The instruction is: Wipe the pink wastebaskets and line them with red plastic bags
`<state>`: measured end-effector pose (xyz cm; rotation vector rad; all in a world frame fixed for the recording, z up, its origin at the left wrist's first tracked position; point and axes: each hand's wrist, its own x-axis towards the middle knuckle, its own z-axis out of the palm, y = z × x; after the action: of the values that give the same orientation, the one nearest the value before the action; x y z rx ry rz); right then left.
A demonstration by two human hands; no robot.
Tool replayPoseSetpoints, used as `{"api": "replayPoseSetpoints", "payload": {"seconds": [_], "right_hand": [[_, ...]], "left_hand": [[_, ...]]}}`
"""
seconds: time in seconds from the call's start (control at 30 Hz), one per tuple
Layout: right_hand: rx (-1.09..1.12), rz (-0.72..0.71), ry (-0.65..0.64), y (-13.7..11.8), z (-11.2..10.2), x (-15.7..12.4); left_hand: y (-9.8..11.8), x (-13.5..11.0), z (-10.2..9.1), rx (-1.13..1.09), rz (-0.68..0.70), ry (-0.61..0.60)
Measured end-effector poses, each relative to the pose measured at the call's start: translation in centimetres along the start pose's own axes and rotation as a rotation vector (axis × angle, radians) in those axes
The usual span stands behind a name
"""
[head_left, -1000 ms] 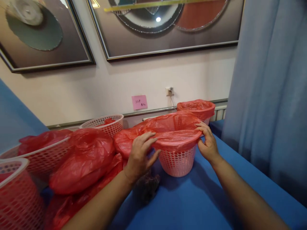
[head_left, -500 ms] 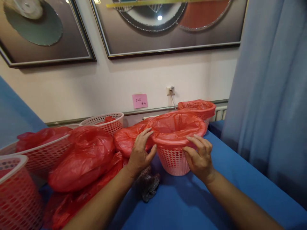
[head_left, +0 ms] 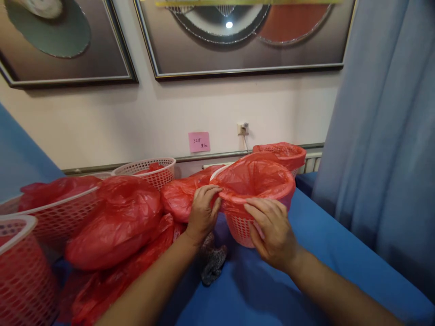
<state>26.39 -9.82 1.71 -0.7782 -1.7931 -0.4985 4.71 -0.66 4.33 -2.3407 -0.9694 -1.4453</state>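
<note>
Remotely, my left hand [head_left: 202, 213] and right hand [head_left: 276, 235], apart, grip unclear, touch one lined basket [head_left: 239, 229] before one "32…" note [head_left: 199, 142].

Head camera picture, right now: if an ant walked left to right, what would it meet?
Front basket → big red bag → left hand → right hand → curtain. The lined basket overlaps the hands, so it's left out.
</note>
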Motion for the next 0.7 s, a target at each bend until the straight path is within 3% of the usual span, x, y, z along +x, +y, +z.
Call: {"api": "replayPoseSetpoints", "payload": {"seconds": [0.07,0.17,0.3,0.43,0.5,0.6,0.7], "right_hand": [[-0.026,0.021,-0.01,0.2,0.9,1.2],[-0.031,0.06,-0.003,2.4,1.7,1.6],[0.03,0.121,0.039,6.6,0.5,1.0],[-0.065,0.133,0.086,7.2,-1.0,0.7],[-0.06,0.11,0.092,6.0,-1.2,0.9],[0.015,0.034,0.062,3.4,-0.6,1.3],[0.085,0.001,0.004,1.3,0.6,1.6]], "left_hand": [[1.7,0.1,0.2,0.012,0.007,0.002],[4.6,0.0,-0.1,-0.009,0.026,-0.046],[7.2,-0.5,-1.8,-0.141,0.056,-0.071],[6.1,0.4,-4.3,-0.114,-0.05,0.043],[4.6,1.4,-5.0,-0.047,-0.131,0.005],[3.0,3.4,-5.0,-0.039,-0.258,-0.107],[2.9,5.4,-3.8,-0.146,-0.385,-0.136]]}}
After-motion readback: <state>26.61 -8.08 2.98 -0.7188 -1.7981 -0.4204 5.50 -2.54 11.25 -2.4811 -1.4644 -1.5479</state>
